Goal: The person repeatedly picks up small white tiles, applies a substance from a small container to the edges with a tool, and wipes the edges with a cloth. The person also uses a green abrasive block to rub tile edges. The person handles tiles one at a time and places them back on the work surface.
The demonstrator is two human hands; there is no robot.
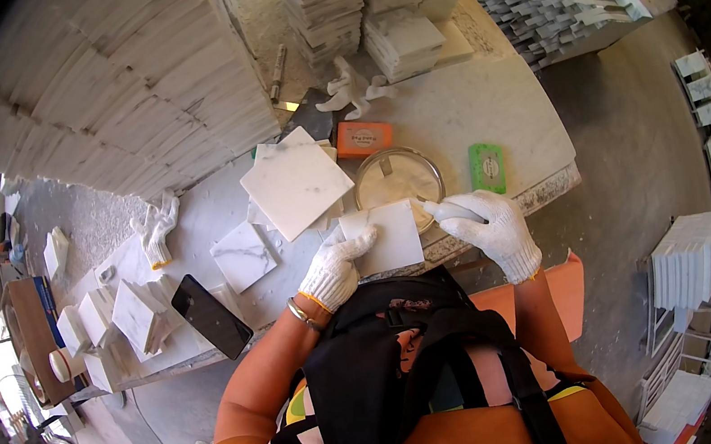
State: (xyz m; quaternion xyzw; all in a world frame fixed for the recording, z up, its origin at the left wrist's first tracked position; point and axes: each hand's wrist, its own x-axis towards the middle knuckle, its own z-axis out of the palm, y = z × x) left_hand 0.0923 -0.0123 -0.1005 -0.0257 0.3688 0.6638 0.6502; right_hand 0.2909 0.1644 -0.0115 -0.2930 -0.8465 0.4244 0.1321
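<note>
My left hand, in a white knit glove, grips the left edge of a square white marble tile close to my body. My right hand, gloved too, is closed around a slim pale tool. Its tip is near the tile's right edge; its exact kind I cannot make out. Just beyond the tile sits a round clear dish, its near rim partly covered by the tile. Left of the dish, a stack of square marble tiles lies askew, with a grey-veined tile beside it.
An orange block and a green block lie near the dish. A phone, small tiles and a loose glove are at left. Another glove lies farther back. Tall slab stacks rise behind the table.
</note>
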